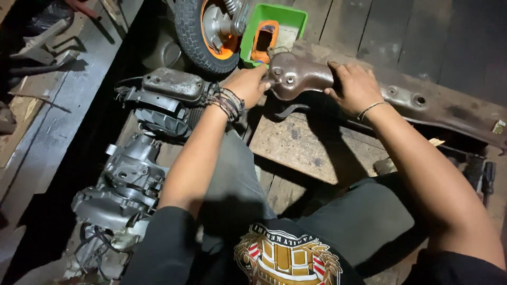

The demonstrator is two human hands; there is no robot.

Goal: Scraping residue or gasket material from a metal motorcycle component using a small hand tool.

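Seated on a floor of dark wooden planks (369, 31), legs in dark trousers stretched forward. Across the lap region, resting on a worn flat board (311, 148), a long rusty brown metal cover (380, 87) running from centre frame out toward the right edge, with bolt holes along its flange. Left hand (248, 84), wrist wrapped in dark corded bracelets, set at the rounded left end of the cover, fingers (262, 83) curled and pinched against that end beside a small bolt; whether gripping the bolt or only pressing on the metal, cannot tell. Right hand (355, 87), thin bangle at the wrist, laid on top of the cover just right of the rounded end, fingers (338, 71) spread and bent over the upper edge, clasping it from above. Cover thus lying between and under both hands, touching each. Just behind the left hand, a small wheel with black tyre and orange hub (208, 31), and beside it a green plastic tray (288, 18) holding an orange part. To the left, a grey engine block (129, 179) with loose wires, and a finned cylinder with a rusty cap (169, 95) near the left forearm.
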